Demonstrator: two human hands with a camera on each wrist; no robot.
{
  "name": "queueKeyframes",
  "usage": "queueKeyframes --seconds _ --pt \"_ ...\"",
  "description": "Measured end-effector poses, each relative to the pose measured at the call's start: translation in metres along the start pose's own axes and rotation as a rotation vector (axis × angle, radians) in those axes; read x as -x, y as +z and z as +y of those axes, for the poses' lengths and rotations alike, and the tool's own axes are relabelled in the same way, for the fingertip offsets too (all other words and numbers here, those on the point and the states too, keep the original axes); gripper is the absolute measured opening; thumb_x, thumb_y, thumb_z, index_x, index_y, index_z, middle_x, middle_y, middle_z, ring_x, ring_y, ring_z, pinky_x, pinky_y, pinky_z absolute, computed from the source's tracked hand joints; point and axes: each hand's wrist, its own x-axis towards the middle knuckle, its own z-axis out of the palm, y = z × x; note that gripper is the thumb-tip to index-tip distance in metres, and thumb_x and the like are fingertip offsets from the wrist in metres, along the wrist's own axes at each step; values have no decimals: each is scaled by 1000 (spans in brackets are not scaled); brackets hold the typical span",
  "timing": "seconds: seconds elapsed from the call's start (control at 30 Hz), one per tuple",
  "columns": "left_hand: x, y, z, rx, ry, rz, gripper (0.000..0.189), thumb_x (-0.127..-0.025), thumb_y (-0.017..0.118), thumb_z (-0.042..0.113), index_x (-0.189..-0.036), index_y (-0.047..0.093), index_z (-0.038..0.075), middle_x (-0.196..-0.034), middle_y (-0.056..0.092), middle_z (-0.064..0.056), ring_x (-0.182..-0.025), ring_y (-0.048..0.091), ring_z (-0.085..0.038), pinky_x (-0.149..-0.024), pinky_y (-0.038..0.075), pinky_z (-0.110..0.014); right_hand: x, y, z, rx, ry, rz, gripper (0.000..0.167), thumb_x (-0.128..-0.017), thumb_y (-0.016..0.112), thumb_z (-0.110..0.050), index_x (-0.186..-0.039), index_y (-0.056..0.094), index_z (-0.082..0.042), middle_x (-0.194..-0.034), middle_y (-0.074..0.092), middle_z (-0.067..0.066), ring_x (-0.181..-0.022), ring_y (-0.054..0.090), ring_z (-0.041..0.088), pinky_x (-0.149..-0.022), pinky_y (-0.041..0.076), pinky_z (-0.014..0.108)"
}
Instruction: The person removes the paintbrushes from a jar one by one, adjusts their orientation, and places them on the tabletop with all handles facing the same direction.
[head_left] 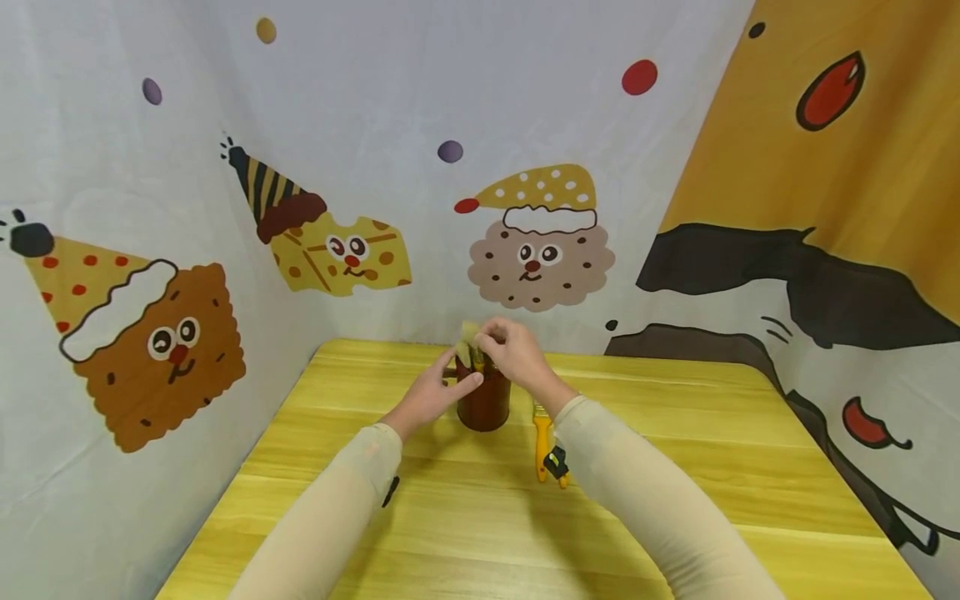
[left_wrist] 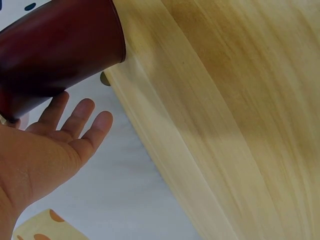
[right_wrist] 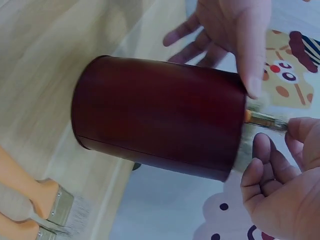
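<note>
A dark red cylindrical holder [head_left: 483,408] stands upright on the table, with several brushes in it, bristles up. My left hand [head_left: 433,396] is at its left side. Its thumb lies against the rim, and the outstretched fingers [left_wrist: 84,109] spread beside the wall, at least one touching it. Over the opening, my right hand [head_left: 513,350] pinches the bristle tip of a narrow paintbrush [right_wrist: 262,120] between thumb and forefinger. That brush's metal band and a bit of orange show above the rim; the rest is hidden inside. Wider pale bristles [head_left: 470,331] stand beside it.
Orange-handled paintbrushes [head_left: 542,442] lie on the wooden table [head_left: 465,533] right of the holder, partly behind my right forearm. A white cloth [head_left: 360,92] with cartoon food prints hangs behind the table and along its left side.
</note>
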Motion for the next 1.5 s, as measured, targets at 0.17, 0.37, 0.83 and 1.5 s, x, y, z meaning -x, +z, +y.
queueKeyframes --seconds 0.17,0.37,0.83,1.5 --pt "0 -1 2 -15 -40 3 93 -98 64 71 -172 17 39 -172 38 -10 -155 45 -38 -116 47 -64 -3 -10 -3 -247 75 16 21 -112 56 -33 -116 62 -13 -113 73 15 -95 75 39 -87 59 56" --pt "-1 -2 2 -32 -45 1 94 -98 64 71 -173 17 37 -171 40 -13 -154 45 -39 -115 48 -64 -5 -15 0 -474 218 48 24 -114 46 -31 -124 50 -9 -91 56 11 -92 81 28 -94 62 54" --pt "0 1 1 -18 -25 7 89 -100 63 68 -172 18 40 -172 39 -10 -153 46 -38 -116 47 -64 -3 -5 7 -214 194 96 70 -102 76 -19 -162 40 -18 -135 73 18 -117 75 34 -101 60 54" --pt "1 0 -1 -29 7 13 85 -100 64 67 -170 20 46 -171 40 -8 -153 47 -39 -117 46 -64 24 -156 34 -91 297 212 77 -104 72 -24 -170 32 -25 -134 72 24 -116 73 35 -105 58 53"
